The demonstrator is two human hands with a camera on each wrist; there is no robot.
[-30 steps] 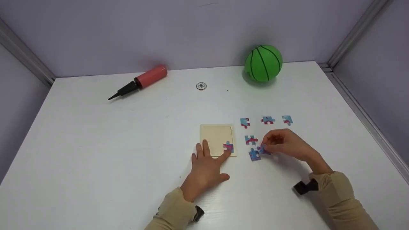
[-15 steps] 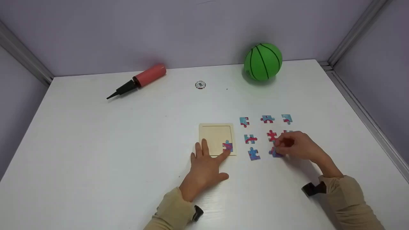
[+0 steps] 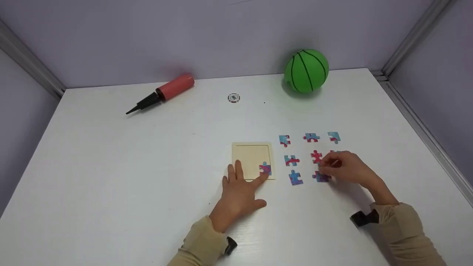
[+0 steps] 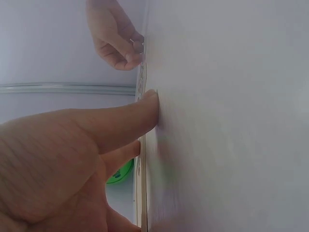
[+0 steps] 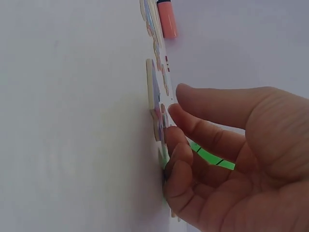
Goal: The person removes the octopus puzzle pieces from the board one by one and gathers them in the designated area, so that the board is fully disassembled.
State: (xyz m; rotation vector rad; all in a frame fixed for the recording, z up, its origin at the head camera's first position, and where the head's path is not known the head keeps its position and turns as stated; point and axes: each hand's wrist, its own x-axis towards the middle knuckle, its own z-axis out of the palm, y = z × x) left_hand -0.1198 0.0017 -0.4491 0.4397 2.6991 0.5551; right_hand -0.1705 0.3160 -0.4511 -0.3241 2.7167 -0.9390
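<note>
My left hand point(image 3: 238, 197) lies spread on the front edge of a shallow wooden puzzle tray point(image 3: 233, 151). Its index fingertip touches a purple-and-pink puzzle piece point(image 3: 265, 168) in the tray's lower right corner. My right hand point(image 3: 345, 168) hovers over another purple puzzle piece point(image 3: 320, 177), fingers loosely curled. In the right wrist view that piece point(image 5: 153, 89) lies on the table, apart from the thumb and index tips. A red puzzle piece point(image 3: 316, 156) sits just beyond, and a blue-purple puzzle piece point(image 3: 295, 177) to the left. My right hand partly hides one more piece point(image 3: 334, 151).
Several blue-and-red pieces, among them a corner piece point(image 3: 333, 136), lie in rows right of the tray. Toward the back wall are a green ball point(image 3: 306, 71), a poker chip point(image 3: 234, 98) and a red-and-black hand pump point(image 3: 175, 87).
My right hand has slid the purple piece to the right, away from the blue-purple one, and let it go, uncovering the red piece. My left hand has stayed on the tray.
</note>
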